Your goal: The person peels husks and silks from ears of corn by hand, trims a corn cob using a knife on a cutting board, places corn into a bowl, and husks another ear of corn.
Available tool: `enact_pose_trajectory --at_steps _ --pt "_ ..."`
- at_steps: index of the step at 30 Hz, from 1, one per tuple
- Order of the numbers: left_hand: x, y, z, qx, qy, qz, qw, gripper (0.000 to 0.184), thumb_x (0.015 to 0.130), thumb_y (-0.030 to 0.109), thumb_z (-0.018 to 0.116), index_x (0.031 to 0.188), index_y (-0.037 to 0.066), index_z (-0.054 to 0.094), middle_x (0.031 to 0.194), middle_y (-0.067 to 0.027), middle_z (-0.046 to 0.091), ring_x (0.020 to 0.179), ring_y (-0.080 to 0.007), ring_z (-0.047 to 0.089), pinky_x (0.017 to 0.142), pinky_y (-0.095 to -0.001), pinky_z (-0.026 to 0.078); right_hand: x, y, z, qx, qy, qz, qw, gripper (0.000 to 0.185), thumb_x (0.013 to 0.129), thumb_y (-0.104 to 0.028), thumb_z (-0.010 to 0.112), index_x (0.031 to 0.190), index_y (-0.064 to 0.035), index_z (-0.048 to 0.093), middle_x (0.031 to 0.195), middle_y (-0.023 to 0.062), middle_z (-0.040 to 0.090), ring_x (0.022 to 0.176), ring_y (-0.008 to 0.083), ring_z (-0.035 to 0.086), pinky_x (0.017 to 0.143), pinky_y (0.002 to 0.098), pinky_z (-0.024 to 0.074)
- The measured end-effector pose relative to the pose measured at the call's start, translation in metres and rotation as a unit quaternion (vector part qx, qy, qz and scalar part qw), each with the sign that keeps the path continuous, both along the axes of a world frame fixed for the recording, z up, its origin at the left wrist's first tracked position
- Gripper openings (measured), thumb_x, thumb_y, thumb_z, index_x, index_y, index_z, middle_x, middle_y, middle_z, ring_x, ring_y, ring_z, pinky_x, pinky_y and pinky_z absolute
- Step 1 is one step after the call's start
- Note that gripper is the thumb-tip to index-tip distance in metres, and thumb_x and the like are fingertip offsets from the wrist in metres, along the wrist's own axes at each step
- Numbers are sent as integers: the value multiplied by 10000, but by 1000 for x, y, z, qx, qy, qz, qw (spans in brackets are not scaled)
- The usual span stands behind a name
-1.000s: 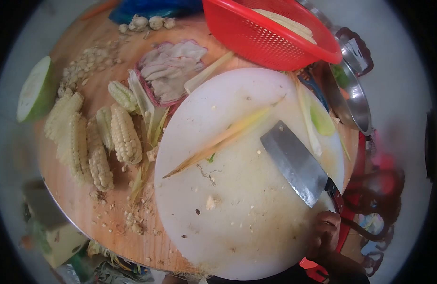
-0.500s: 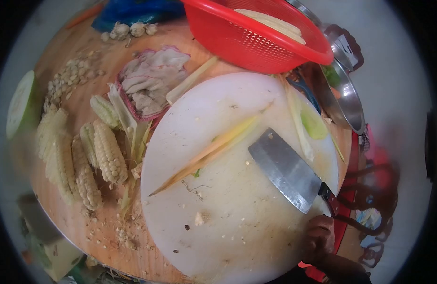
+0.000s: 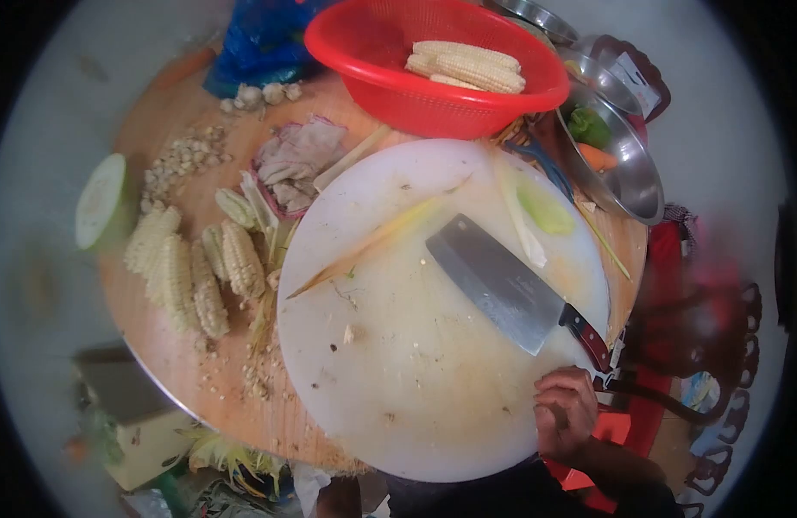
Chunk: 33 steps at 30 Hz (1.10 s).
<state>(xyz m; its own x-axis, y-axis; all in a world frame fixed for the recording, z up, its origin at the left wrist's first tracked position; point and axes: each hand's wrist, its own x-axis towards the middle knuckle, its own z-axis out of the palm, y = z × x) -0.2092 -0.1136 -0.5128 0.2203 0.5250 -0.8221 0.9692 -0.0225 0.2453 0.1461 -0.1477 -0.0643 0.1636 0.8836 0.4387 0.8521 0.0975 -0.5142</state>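
Observation:
My right hand point(image 3: 567, 410) is curled closed at the lower right edge of the round white board point(image 3: 415, 432), below the cleaver's handle; what it holds, if anything, is hidden. The cleaver point(image 3: 497, 285) lies flat on the board, its dark handle pointing to the lower right. A long yellowish husk point(image 3: 372, 242) and a pale green leaf piece point(image 3: 545, 207) rest on the board, with small scraps around. No part of my left hand shows.
Left of the board lie corn cobs point(image 3: 241, 259), loose kernels point(image 3: 178, 164), a crumpled cloth point(image 3: 299, 160) and a cut green gourd point(image 3: 102, 200). Behind stands a red basket point(image 3: 441, 104) holding corn. Metal bowls point(image 3: 636, 177) with vegetables are at the right.
The view has shifted, showing more of the basket and bowls. My right hand has come up more fully into view and stays curled. The cleaver still lies on the board.

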Motion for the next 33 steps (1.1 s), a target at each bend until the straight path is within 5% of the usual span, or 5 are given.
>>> enact_pose_trajectory --at_steps 12,18,22,25,33 --pt "-110 -44 127 204 -57 -86 974 413 971 395 596 1195 60 688 1187 -230 686 1104 -368 660 916 -493 520 8 -17 21 71 67 67 993 249 741 62 720 963 -10 637 1016 155 642 941 347 620 821 433 492" --pt "-123 -47 406 113 23 29 993 468 933 412 673 1233 52 662 1042 -230 718 972 -427 686 806 -503 553 -10 -23 37 102 126 169 972 255 764 19 751 986 -30 636 1022 123 651 943 322 626 807 410 496" --pt "-118 -51 535 145 -76 201 966 488 963 241 718 1348 -29 586 990 -149 734 863 -182 666 797 -355 531 -43 -25 45 94 164 271 944 264 811 -76 780 1030 -36 636 1062 122 652 948 319 634 815 415 511" --pt "-80 -38 599 180 -76 183 963 454 973 205 697 1341 -36 581 1004 -135 727 842 -171 639 791 -352 530 -62 -17 60 80 163 311 933 339 825 -135 791 1102 -24 631 1128 138 639 998 351 632 863 439 518" --pt "15 21 601 400 -256 -43 879 502 911 207 746 1352 29 586 1114 -225 707 976 -422 678 821 -432 532 -54 30 114 135 12 263 955 799 717 -201 862 1393 -2 483 1330 211 539 1224 411 534 1041 477 443"
